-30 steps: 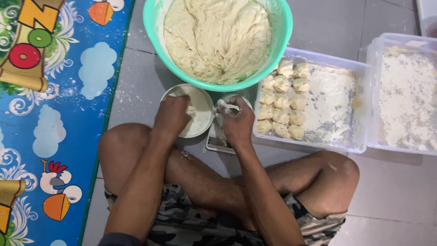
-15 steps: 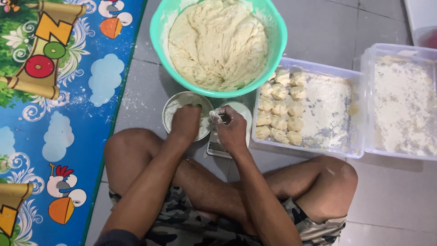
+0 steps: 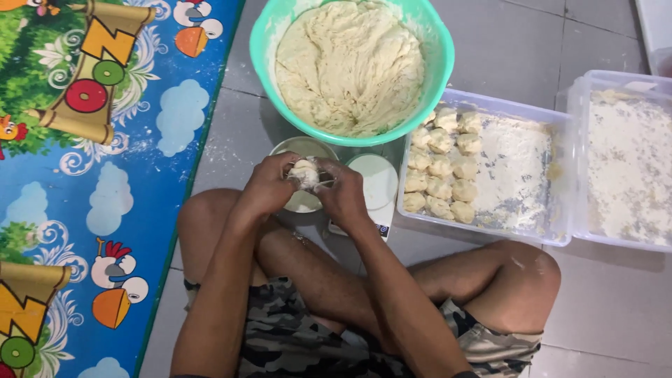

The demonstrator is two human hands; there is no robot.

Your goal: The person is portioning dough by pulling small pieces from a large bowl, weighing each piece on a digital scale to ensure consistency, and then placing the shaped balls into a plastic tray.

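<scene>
My left hand point(image 3: 264, 187) and my right hand point(image 3: 344, 192) meet over a small round bowl point(image 3: 302, 148) and both pinch a small pale dough ball point(image 3: 305, 172) between the fingertips. Just beyond them stands a large green bowl point(image 3: 439, 77) full of dough point(image 3: 348, 66). To the right of my right hand lies a white round scale platform point(image 3: 374, 180). A clear plastic tray point(image 3: 490, 234) further right holds several shaped dough balls point(image 3: 442, 168) in rows on a floured bottom.
A second clear tray point(image 3: 581, 105) dusted with flour sits at the far right. A colourful play mat point(image 3: 91, 161) covers the floor on the left. My crossed bare legs point(image 3: 490, 280) fill the foreground on grey tiles.
Both hands have lifted off the small bowl and scale and come together, now holding a dough ball between them. The view has shifted slightly.
</scene>
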